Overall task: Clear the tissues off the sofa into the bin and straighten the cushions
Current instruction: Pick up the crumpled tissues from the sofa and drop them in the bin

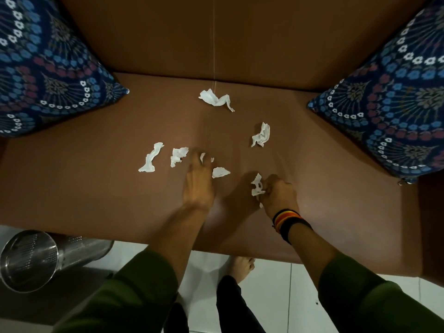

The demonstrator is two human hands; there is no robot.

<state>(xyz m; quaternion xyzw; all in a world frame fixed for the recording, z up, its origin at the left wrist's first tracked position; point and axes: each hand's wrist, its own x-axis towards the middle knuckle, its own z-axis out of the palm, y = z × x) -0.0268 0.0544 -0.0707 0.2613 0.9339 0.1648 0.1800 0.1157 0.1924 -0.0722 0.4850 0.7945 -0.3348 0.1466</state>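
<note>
Both your hands are down among crumpled white tissues on the brown leather sofa seat (96, 188).

Your right hand (278, 194) has its grip closed around one crumpled white tissue (257, 187) near the seat's front edge. Your left hand (198, 181) lies flat, fingers spread wide over another small tissue (219, 172), holding nothing. Four more tissues lie farther back on the seat. Two blue floral cushions (43, 68) lean at the seat's ends. The perforated steel bin (31, 258) stands on the floor, left of the seat's front edge.

Both cushions (48, 68) cropped by frame edges; tissue (207, 159) half-hidden under blurred left fingers (195, 157).
</note>
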